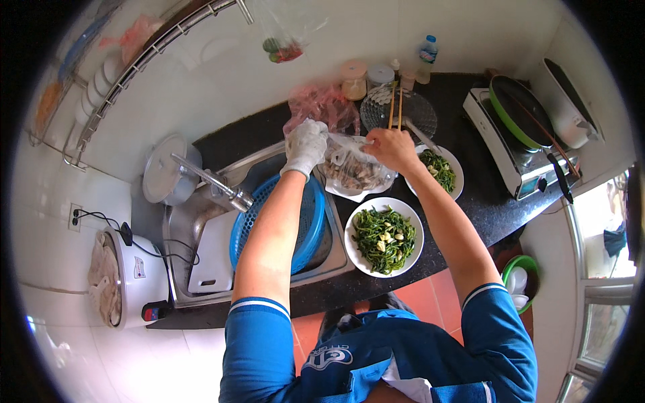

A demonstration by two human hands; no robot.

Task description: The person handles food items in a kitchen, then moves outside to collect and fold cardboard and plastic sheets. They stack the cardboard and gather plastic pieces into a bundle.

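A clear plastic bag with greyish-brown pieces of food inside lies on a white tray or plate beside the sink; I cannot tell what the pieces are. My left hand, in a white glove, is closed on the bag's left edge. At its upper right edge my bare right hand pinches the plastic, fingers partly hidden. Just beyond that hand a pair of chopsticks lies over a glass plate. Nearer me are a plate of cooked greens with garlic and a second plate of greens, partly behind my right forearm.
Left of the bag is a sink with a blue basket, a faucet and a white cutting board. A pink plastic bag and jars stand behind. To the right, a green pan sits on a portable stove.
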